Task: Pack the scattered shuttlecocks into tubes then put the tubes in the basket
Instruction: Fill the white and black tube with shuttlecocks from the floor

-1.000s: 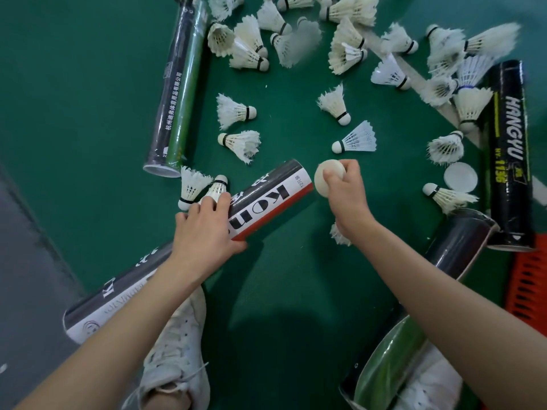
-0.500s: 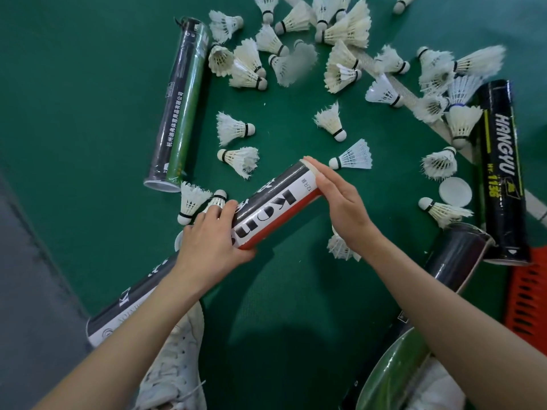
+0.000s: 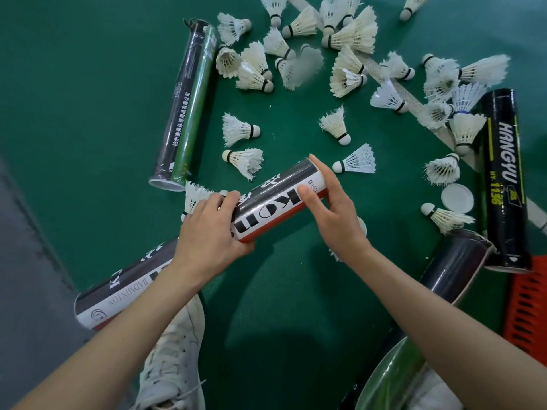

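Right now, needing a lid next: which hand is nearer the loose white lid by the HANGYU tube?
Right. The right hand, gripping the held tube, is left of the lid; the left hand is farther left.
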`<state>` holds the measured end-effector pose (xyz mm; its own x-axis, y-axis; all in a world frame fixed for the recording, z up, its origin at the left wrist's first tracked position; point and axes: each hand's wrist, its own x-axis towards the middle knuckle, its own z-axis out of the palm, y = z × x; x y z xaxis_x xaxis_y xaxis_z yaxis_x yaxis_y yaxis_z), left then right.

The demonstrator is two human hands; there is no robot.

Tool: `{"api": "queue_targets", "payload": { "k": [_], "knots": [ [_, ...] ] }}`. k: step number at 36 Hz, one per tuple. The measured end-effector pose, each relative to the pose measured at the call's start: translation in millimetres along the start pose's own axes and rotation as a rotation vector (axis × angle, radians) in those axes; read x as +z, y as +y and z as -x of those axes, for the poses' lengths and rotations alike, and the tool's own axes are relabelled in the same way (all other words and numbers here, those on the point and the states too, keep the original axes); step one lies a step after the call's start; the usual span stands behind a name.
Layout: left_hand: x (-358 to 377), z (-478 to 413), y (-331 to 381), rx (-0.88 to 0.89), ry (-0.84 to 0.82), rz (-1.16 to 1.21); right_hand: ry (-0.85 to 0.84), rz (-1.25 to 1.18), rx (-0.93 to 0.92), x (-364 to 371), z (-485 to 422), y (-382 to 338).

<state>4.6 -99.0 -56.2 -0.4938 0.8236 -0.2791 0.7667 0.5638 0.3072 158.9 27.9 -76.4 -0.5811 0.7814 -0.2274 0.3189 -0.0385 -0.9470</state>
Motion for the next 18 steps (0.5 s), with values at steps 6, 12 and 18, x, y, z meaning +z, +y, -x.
{"api": "queue_targets", "payload": {
  "k": [6, 12, 18],
  "knots": [
    [-0.4, 0.1, 4.1, 0.014, 0.022, 0.032, 0.021, -0.099, 0.039, -0.7, -0.8, -4.0],
    [-0.8, -3.6, 10.7, 0.007, 0.053, 0.062, 0.064, -0.163, 0.050, -1.0, -7.3, -13.7],
    [0.7, -6.4, 15.9, 0.018, 0.028, 0.016, 0.086, -0.253, 0.080, -0.8, -6.0, -9.1]
  ]
}}
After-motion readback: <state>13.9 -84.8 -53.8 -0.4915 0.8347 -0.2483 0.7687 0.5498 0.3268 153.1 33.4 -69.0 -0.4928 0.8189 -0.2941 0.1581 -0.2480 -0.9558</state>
